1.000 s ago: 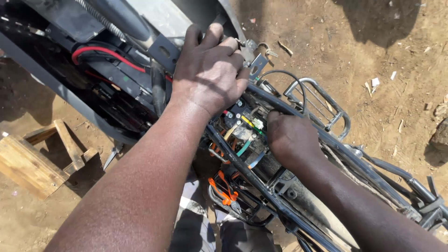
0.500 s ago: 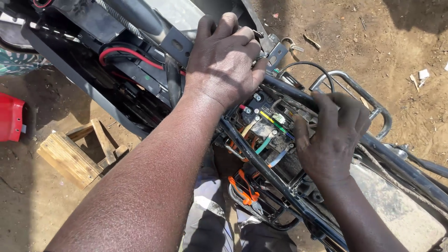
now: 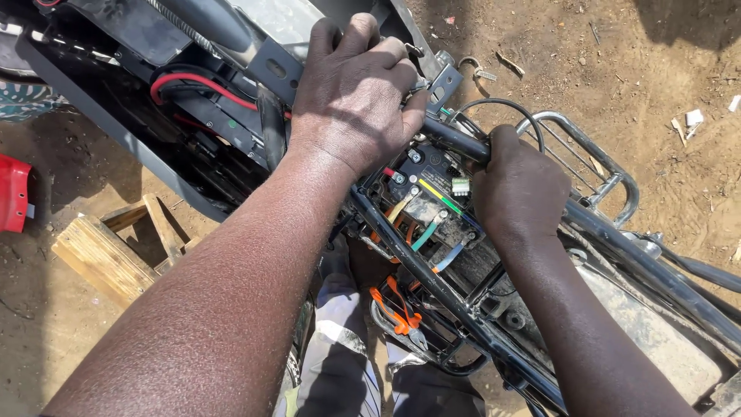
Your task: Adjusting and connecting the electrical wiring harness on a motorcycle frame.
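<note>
Head view: we record our left hand (image 3: 351,93) pressed over the black bracket (image 3: 282,73) at the motorcycle's frame, fingers curled together on the metal. Our right hand (image 3: 519,189) is clamped around the black frame tube (image 3: 451,139). Between both grips sits the battery (image 3: 432,189), bearing a small green label and a yellow stripe; green and orange wires run just below it. Half a second earlier our right hand lay open, lower on the frame, not on the tube.
</note>
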